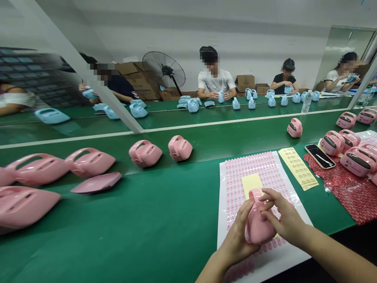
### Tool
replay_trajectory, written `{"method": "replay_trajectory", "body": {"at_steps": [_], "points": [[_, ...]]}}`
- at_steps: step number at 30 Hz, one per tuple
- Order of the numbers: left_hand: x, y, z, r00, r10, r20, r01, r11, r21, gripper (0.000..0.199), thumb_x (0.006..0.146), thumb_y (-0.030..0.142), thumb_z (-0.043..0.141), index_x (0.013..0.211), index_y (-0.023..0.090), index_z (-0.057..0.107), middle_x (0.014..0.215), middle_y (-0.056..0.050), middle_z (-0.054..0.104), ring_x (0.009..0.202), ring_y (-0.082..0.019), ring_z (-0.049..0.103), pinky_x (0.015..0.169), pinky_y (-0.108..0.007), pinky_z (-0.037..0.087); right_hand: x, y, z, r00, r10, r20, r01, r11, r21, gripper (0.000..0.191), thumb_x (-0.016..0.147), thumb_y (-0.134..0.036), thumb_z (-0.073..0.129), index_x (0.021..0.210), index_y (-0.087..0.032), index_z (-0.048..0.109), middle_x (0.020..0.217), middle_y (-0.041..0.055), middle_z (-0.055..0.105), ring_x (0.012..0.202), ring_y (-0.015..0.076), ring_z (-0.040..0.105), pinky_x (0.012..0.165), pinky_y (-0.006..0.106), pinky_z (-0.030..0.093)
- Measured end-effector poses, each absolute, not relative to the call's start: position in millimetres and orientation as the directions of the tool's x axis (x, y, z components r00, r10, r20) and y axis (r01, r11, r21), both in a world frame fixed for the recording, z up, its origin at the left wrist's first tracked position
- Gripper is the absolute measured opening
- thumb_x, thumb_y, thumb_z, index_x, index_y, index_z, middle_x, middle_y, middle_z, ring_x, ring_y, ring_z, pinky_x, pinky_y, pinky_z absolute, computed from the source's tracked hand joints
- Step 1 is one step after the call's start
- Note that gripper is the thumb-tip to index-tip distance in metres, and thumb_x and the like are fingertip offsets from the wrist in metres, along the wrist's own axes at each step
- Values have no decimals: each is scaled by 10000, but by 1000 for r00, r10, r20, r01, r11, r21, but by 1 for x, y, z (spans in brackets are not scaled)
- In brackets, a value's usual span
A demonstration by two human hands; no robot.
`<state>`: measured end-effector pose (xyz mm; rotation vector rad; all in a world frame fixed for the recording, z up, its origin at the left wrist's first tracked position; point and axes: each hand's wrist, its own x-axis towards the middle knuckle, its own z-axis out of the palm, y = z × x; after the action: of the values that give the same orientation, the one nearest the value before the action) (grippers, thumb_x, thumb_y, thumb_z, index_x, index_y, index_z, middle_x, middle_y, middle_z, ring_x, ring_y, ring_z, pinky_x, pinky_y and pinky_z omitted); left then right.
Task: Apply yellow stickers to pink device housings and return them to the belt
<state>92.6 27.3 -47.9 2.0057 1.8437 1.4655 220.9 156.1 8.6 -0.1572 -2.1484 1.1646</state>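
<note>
Here, the left hand (239, 232) has its grip closed around a pink casing (260, 230), cradling it from the side and below. The right hand (284, 216) brings its fingers against the casing near the handle; whether that grip pinches anything, I cannot tell. The casing is held above a white sheet (266, 162) covered in rows of pink ovals, with a yellow paper (251, 181) just beyond it. Right of the sheet lie a yellow sticker strip (299, 169), a phone (320, 156) and a crinkled red sheet (347, 194), near several dark-fronted pink units (357, 161). Leftward on the green worktop (153, 224), more pink shells (145, 153) stand beside a flat pink piece (97, 183). Across a pale divider (188, 126), co-workers (216, 80) handle blue shells (193, 105).
</note>
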Motion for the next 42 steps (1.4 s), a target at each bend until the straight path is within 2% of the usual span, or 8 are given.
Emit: {"method": "replay_trajectory", "body": {"at_steps": [12,17,22,25,29,35,38,42], "points": [[94,27,-46,-196,779,596,772,-252,584,992,647,181,715,1414,302,97,1334,-156,404,1227,-353,418,962,-498,420,225,164,4,-706,3,709,-439,783,-440,682,880,-120,444,1439,-270,84,1405,64,407,1251,211,435,994,367,457],[95,27,-44,-221,794,567,742,-241,626,991,635,144,712,1409,296,113,1347,-164,386,1231,-356,412,966,-502,417,221,158,0,-764,206,611,-320,702,-636,699,865,-211,506,1423,-316,99,1416,81,369,1236,231,452,994,397,440],[96,23,-45,-146,808,571,736,-297,609,1035,594,35,659,1409,326,92,1374,-158,357,1268,-364,363,988,-524,381,198,170,-4,-827,485,286,-115,352,-929,635,864,-375,492,1389,-274,150,1444,135,297,1276,245,391,1026,477,340],[99,18,-42,-203,827,524,611,-311,728,1041,599,138,736,1399,354,106,1360,-151,376,1241,-367,404,974,-523,391,187,190,-7,-915,384,125,-72,149,-986,646,815,-510,509,1342,-219,273,1338,153,452,1258,256,402,1026,489,301],[94,17,-27,-290,865,409,195,-365,910,1152,544,506,774,1407,361,24,1381,-146,371,1206,-382,442,962,-541,389,182,201,-8,-993,113,36,-25,101,-995,464,763,-480,579,1129,-202,518,1034,81,634,939,217,595,779,366,474],[54,34,-28,-493,865,90,-96,-157,983,882,697,548,644,1396,356,142,1396,-114,396,1234,-324,427,1004,-489,356,157,225,11,-807,590,44,153,280,-948,280,792,-274,456,1065,-213,452,603,-69,550,418,111,500,390,210,376],[40,37,-49,-440,893,-98,-89,66,994,628,731,483,635,1282,271,421,1331,-136,475,1239,-314,424,1032,-486,320,126,264,30,-658,743,126,321,428,-845,290,755,-227,478,1040,-211,429,639,-62,561,478,131,551,452,229,414],[33,31,-69,-317,946,-62,38,78,996,494,666,391,708,1130,284,579,1241,-87,568,1200,-304,467,1037,-486,311,68,318,55,-549,817,176,463,472,-750,416,735,-163,512,1136,-171,403,759,18,619,728,208,622,659,299,444]]}}
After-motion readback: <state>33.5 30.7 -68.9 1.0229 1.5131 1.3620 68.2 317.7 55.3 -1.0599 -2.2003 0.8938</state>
